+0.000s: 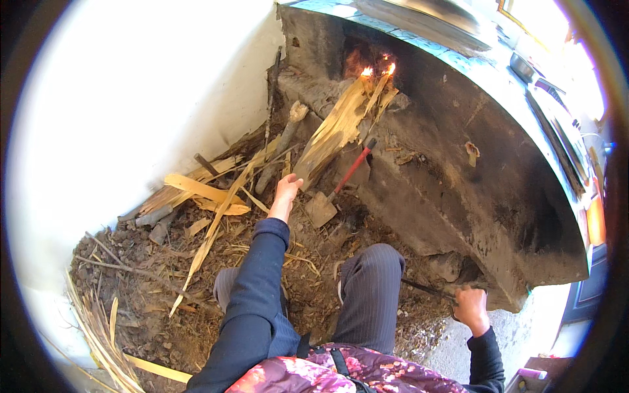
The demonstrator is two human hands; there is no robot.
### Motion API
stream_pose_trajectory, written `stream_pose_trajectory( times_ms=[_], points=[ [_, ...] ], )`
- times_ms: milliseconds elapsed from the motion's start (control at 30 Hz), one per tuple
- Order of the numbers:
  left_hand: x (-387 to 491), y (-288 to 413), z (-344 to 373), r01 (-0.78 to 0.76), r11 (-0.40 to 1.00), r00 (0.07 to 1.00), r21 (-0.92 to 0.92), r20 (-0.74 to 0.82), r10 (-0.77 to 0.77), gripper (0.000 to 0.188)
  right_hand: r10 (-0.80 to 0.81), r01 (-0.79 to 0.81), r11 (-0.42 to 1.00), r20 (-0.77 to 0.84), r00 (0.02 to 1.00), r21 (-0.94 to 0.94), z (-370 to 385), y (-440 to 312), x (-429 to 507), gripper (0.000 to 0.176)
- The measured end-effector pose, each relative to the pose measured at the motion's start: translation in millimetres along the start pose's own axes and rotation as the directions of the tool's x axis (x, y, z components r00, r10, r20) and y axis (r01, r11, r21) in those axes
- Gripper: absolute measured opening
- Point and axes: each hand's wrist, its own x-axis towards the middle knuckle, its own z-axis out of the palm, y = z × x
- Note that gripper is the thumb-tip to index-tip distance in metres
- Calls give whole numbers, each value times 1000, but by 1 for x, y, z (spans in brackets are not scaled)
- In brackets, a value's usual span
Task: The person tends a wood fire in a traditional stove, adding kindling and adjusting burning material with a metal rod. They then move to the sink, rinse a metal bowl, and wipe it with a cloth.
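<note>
My left hand (286,190) is at the lower end of a broad split piece of firewood (330,132); its fingers are curled, and whether they grip the wood is unclear. The wood's far end burns with small flames (378,71) at the sooty stove mouth (361,54). Low on the right, my right hand (471,305) is closed around a dark metal tool (427,288), whose far end is hidden behind my knee. Between my left hand and the stove wall, a small shovel (322,208) with a red handle leans against the stove base.
Split wood strips (206,189) and sticks (285,142) lie along the white wall (147,123). The sooty stove wall (471,177) curves round on the right under a tiled top (417,39). Bark and chips cover the dirt floor (162,314). A metal bowl (524,68) stands above.
</note>
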Motion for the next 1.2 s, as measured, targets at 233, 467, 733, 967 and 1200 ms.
stream_pose_trajectory(
  times_ms=[233, 467, 733, 967, 1200],
  points=[
    [60, 1, 29, -166, 913, 973, 372, -86, 212, 88, 22, -21, 999, 73, 997, -25, -32, -15, 19, 14],
    [54, -4, 62, -251, 218, 838, 943, 99, 537, 93, 48, -41, 998, 139, 989, -53, -42, -33, 20, 18],
    [88, -26, 57, -194, 23, 696, 981, 121, 707, 49, 56, -47, 997, 170, 984, -56, -46, -35, 23, 17],
    [84, -15, 49, -294, 103, 724, 950, 151, 673, 41, 59, -53, 998, 148, 987, -43, -41, -34, 19, 15],
    [94, 8, 28, -330, 132, 694, 935, 146, 705, 29, 56, -52, 998, 133, 989, -33, -42, -34, 21, 13]
  ],
)
